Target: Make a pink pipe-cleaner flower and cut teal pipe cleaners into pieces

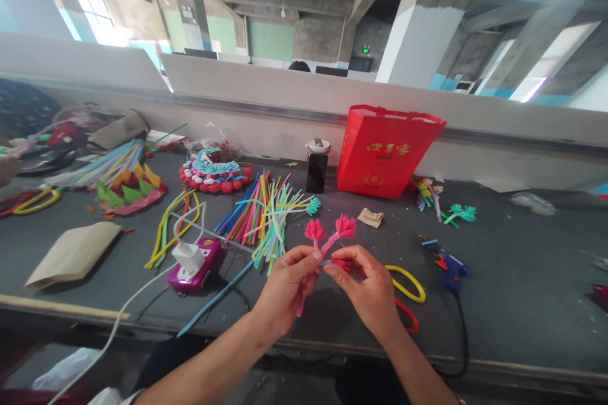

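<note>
My left hand (284, 288) and my right hand (368, 288) meet over the front of the dark table (513, 304). Both pinch the stems of pink pipe-cleaner flowers (330, 231), whose two fluffy heads stick up above my fingers. A pink stem hangs down below my left hand. A further pink bit shows between my right fingertips. A loose pile of coloured pipe cleaners (266, 212) lies just beyond my left hand.
A red bag (387, 152), a dark bottle (316, 168), a blue glue gun (449, 266), yellow and red rings (411, 288), a purple power strip with white plug (192, 262), a brown envelope (73, 253) and a beaded round craft (215, 172) sit on the table.
</note>
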Tool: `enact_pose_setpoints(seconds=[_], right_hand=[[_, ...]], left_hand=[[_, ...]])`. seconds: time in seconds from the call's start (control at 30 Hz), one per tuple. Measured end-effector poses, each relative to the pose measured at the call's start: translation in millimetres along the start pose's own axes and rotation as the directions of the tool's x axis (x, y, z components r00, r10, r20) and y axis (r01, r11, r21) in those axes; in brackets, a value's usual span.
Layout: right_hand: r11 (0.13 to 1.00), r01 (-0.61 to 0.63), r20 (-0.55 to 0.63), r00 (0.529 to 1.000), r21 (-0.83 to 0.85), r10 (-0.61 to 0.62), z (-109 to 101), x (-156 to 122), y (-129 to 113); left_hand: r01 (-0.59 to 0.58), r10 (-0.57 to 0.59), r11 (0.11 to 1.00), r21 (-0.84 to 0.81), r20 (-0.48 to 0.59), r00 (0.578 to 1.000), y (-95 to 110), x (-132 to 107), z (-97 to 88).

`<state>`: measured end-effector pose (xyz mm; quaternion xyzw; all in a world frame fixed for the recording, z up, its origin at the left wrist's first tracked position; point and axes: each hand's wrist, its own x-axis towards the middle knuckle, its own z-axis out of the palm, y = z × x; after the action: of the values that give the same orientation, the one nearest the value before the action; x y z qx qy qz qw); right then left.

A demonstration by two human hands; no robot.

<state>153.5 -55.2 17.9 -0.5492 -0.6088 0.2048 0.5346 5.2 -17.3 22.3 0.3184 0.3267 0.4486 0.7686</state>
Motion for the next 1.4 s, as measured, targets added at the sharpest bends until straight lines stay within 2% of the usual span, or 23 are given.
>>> enact_pose_setpoints(seconds=[0.17,0.3,0.43,0.57,0.7,0.83,1.07,1.13,1.23,1.4], right_hand=[[0.99,-0.075,0.035,0.997,0.118,0.071,-1.6,3.5,5.3],[0.964,-0.172,0.005,0.985,0.205,0.175,-2.3,6.0,14.2],[0.935,-0.26,-0.057,0.958,0.243,0.281,-1.3,6.0,18.5],[0.93,-0.274,-0.109,0.945,0.246,0.307,-1.9,5.4,16.8],[0.931,-0.266,-0.121,0.946,0.249,0.302,-3.5,5.5,16.1],[0.928,-0.265,-0.114,0.946,0.263,0.302,-3.6,5.5,17.6],[0.912,-0.274,-0.113,0.941,0.307,0.32,-6.2,6.8,14.3],[0.899,-0.268,-0.078,0.947,0.346,0.312,-7.1,7.2,13.1],[0.863,-0.254,-0.046,0.952,0.437,0.304,-6.2,7.2,13.1],[0.833,-0.312,-0.081,0.918,0.458,0.388,-0.5,6.5,15.1]], left_hand=[[-0.064,0.067,0.994,0.094,-0.036,0.997,-4.7,0.1,0.3],[-0.075,0.085,0.974,0.214,-0.036,0.996,-11.1,-1.2,1.5],[-0.028,0.022,0.983,0.18,0.035,0.999,-14.1,-2.0,3.1],[0.091,-0.103,0.99,0.112,0.104,0.989,-12.6,-1.8,3.4],[0.191,-0.203,0.979,0.078,0.205,0.958,-11.4,-0.5,1.6],[0.222,-0.232,0.973,0.068,0.28,0.932,-11.2,1.0,-1.2],[0.268,-0.313,0.949,0.168,0.376,0.872,-8.7,1.9,-5.1],[0.241,-0.28,0.959,0.147,0.377,0.883,-9.6,2.8,-5.6],[0.172,-0.184,0.983,0.067,0.339,0.923,-10.9,5.7,-6.0],[0.084,-0.068,0.994,-0.066,0.215,0.974,-5.9,12.2,-9.0]])
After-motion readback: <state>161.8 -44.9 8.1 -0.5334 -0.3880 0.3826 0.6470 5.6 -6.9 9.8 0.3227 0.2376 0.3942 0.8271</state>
